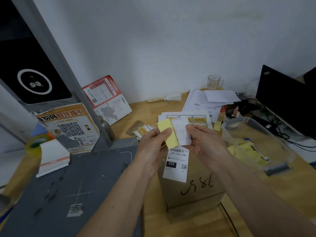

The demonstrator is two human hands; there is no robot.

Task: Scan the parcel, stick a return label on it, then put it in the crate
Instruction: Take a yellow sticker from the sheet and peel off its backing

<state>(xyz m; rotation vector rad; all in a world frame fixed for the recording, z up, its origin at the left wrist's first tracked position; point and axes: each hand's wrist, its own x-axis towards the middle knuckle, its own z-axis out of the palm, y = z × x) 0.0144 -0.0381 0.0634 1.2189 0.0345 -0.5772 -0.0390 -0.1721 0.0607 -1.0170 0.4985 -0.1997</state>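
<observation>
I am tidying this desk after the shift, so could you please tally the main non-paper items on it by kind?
Cardboard parcel: 1
Glass mug: 1
Clear plastic tub: 1
Laptop: 1
Tape roll: 1
Total: 5
The loose papers and label sheets overlap too much to count.

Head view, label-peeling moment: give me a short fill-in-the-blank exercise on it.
1. The left hand pinches the ____ backing paper.
2. The right hand holds the white label above the cardboard ____.
3. The box has "220" printed on its shipping ____.

Missing words: yellow; box; label
</observation>
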